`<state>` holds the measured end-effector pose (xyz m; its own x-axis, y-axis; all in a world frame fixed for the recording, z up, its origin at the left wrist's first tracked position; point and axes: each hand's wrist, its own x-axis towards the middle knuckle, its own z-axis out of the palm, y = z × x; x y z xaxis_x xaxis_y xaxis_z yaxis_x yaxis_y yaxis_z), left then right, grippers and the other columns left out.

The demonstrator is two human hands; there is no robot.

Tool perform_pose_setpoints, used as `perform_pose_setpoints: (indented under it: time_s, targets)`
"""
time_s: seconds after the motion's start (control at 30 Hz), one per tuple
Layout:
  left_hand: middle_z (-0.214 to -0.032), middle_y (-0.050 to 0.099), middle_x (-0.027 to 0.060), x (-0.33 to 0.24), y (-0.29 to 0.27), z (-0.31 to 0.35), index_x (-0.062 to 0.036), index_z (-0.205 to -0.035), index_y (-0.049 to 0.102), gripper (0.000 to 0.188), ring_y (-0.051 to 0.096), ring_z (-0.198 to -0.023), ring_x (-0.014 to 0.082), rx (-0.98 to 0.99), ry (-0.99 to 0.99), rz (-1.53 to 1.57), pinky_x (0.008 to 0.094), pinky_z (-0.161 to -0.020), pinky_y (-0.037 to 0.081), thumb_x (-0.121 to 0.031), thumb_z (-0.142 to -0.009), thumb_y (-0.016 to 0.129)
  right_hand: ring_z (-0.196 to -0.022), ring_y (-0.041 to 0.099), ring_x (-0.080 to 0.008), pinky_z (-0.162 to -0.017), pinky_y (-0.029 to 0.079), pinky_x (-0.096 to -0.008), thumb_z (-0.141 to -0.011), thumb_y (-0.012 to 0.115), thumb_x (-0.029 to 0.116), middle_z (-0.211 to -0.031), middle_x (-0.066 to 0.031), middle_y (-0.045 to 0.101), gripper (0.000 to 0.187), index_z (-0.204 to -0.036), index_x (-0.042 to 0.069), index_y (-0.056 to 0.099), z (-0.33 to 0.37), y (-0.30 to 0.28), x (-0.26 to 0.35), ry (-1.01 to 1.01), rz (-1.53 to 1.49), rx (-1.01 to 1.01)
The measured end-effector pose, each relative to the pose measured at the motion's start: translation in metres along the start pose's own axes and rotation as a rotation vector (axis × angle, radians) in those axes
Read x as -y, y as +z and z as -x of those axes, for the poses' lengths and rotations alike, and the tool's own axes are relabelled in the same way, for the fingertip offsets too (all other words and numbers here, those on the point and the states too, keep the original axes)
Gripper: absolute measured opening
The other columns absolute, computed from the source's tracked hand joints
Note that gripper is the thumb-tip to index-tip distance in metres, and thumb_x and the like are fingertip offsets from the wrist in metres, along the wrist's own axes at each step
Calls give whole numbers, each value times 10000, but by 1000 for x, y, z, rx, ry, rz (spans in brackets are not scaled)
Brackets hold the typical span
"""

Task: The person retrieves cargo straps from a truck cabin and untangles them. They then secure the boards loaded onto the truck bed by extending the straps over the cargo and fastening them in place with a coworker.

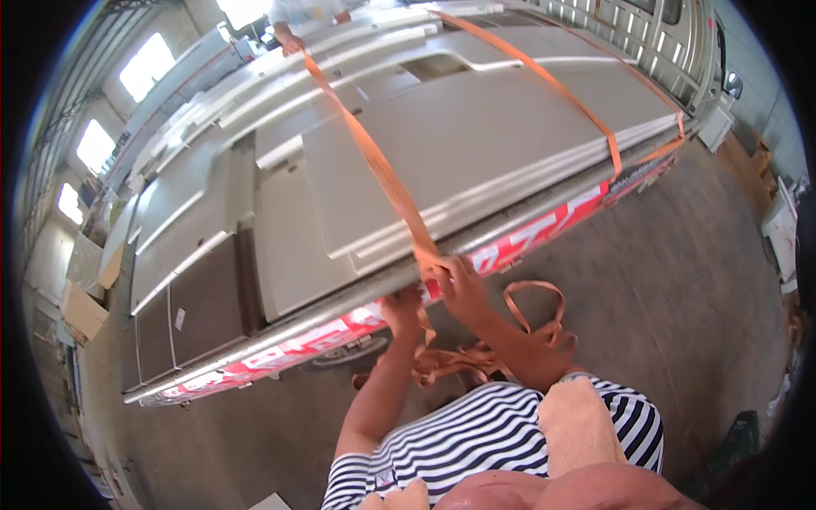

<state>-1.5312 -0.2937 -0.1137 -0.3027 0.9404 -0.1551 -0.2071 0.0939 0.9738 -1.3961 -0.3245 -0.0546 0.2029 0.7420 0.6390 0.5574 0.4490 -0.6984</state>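
Note:
A long orange strap (379, 170) runs across the stacked grey panels (501, 127) and comes down over the near edge of a truck bed (314, 302). My right hand (459, 285) is closed round the strap where it bends over that edge. Just left of it and a little lower, my left hand (402, 310) has its fingers curled against the red and white side of the bed; what they grip is hidden. Below my hands, loose orange strap (459, 361) hangs and lies in loops. At the far side, another person's hand (291, 44) is on the same strap.
A second orange strap (552, 81) crosses the panels to the right. Dark brown panels (208, 297) lie at the bed's left. Cardboard boxes (83, 313) stand on the left, and the truck's slatted front guard (663, 42) rises at the far right.

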Motion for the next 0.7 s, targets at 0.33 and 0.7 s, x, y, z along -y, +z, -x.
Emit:
perform_pose_setpoints:
  time_s: [0.33,0.7]
  targets:
    - [-606,325,-81,-47,-87,104,-140,-827,514,331,290,-489,38,382,-655,182,214,-428,222,-424,-991,476,-933,605,-243,-887,472,-386,-1006,449,337,-985,-108,604,308,-1066,42,517,54,61,-4,1287,-1647,516]
    - [-567,327,-77,-36,-66,169,-165,-747,465,321,276,-441,55,263,-401,245,234,-404,202,-382,-981,507,-398,216,-56,-340,154,-227,-1013,396,330,-512,73,268,389,-661,166,379,66,59,22,1359,-1732,166]
